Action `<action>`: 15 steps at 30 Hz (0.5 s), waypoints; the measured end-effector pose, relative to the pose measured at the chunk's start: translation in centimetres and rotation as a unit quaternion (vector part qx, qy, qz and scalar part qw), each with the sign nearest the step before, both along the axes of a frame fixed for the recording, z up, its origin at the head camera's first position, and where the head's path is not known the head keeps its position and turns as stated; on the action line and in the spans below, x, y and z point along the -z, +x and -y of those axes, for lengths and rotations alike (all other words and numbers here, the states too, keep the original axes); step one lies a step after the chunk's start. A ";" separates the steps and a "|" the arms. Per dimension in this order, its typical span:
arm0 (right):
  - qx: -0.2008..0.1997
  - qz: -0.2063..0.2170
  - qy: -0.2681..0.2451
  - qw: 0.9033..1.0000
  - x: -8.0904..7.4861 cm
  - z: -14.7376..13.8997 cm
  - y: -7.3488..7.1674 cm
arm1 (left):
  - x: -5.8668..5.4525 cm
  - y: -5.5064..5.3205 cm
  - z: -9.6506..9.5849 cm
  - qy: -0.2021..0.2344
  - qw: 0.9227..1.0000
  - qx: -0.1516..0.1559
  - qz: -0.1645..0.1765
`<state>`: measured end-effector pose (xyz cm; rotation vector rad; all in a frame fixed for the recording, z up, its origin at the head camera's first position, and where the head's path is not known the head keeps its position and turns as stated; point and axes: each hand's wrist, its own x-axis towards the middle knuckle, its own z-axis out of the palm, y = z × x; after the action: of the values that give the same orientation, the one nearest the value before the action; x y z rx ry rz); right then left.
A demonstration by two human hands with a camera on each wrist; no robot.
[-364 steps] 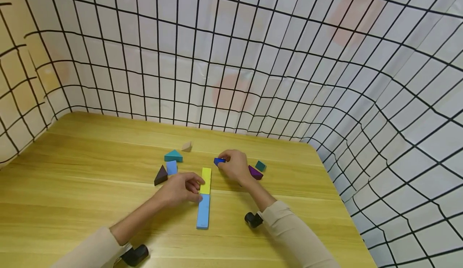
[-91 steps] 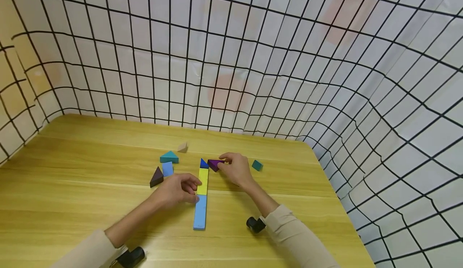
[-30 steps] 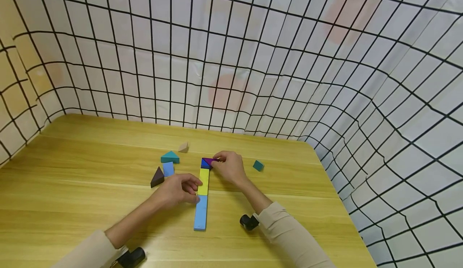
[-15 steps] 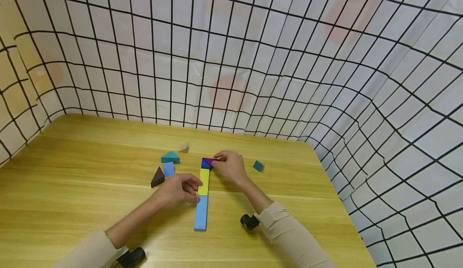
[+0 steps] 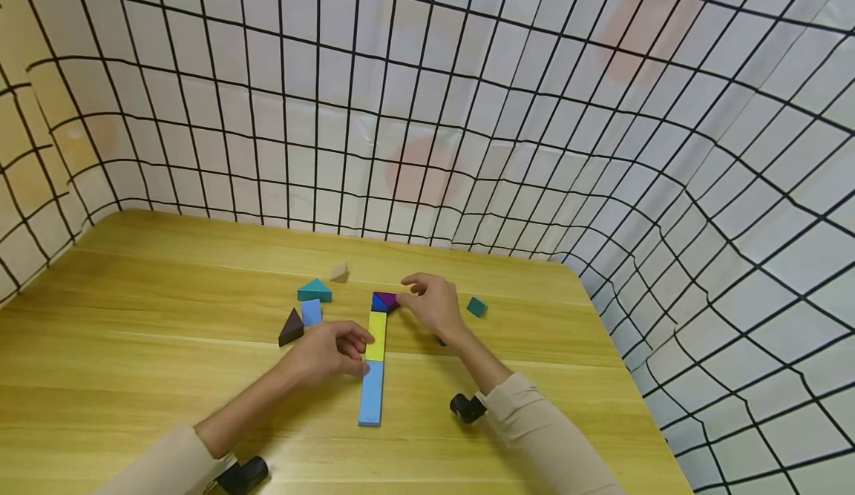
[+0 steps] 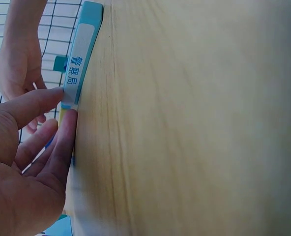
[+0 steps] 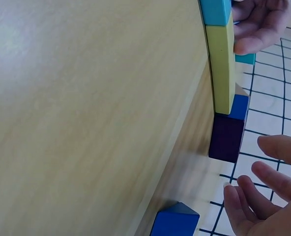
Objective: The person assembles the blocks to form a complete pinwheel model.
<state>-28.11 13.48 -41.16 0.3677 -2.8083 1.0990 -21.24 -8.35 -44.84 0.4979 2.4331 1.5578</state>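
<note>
A long light blue block (image 5: 371, 400) and a yellow block (image 5: 378, 335) lie end to end, with a small blue triangular block (image 5: 377, 305) at the far end. Against that blue piece sits a purple triangular block (image 5: 387, 300). My left hand (image 5: 327, 350) rests its fingertips along the row's left side, near the joint of the yellow and light blue blocks. My right hand (image 5: 433, 306), fingers loosely bent, hovers just right of the purple block (image 7: 226, 138) and holds nothing. Another blue block (image 7: 177, 221) lies below it, mostly hidden by the right wrist in the head view.
Left of the row stand a teal triangular block (image 5: 314, 291), a small blue block (image 5: 311, 312), a dark triangular block (image 5: 290, 328) and a beige block (image 5: 339, 273). A dark green block (image 5: 477, 306) lies at right. Black wire mesh (image 5: 427, 146) borders the wooden table.
Over the last seconds my right hand slid the purple block left against the blue triangle; it has now let go and drawn slightly right. My left hand has stayed in place.
</note>
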 end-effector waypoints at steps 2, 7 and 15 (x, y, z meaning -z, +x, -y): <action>0.000 0.000 -0.001 1.000 -0.1 -0.1 0.1 | 0.0 0.0 0.0 0.001 1.000 0.001 0.001; 0.002 0.004 -0.007 1.000 -0.2 -0.6 0.3 | 0.1 0.0 0.0 0.002 1.000 0.000 0.004; 0.001 0.002 -0.007 1.000 -0.1 -1.9 0.7 | 0.0 0.0 0.1 0.000 1.000 0.001 0.002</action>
<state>-27.44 15.34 -41.09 0.3608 -2.8025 1.1190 -21.26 -8.41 -44.86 0.4971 2.4295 1.5563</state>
